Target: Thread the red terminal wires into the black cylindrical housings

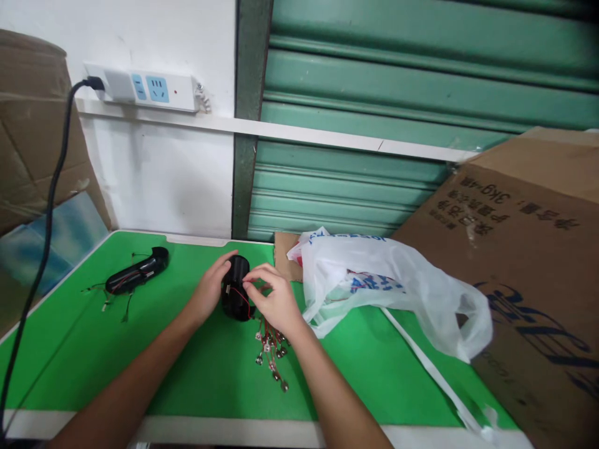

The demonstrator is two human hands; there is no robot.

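In the middle of the frame, on the green worktop (93,349), the left hand (208,293) is curled around the side of a black housing (236,288) and keeps it in place. The right hand (276,299) has its fingertips pinched on a thin red wire (241,294) at the front of the housing, so both grips are closed on something. Just below the right hand lies a bunch of small wired parts (271,355), and their leads seem to run under the palm. If the pinch pulls too strongly, the red wire may probably tear from its joint. The wrist could also drag the bunch and tangle it. The white plastic bag (388,287) lies just beside the right hand, and a loose lead may catch on it. A second black housing (138,272) rests left of centre, well apart.
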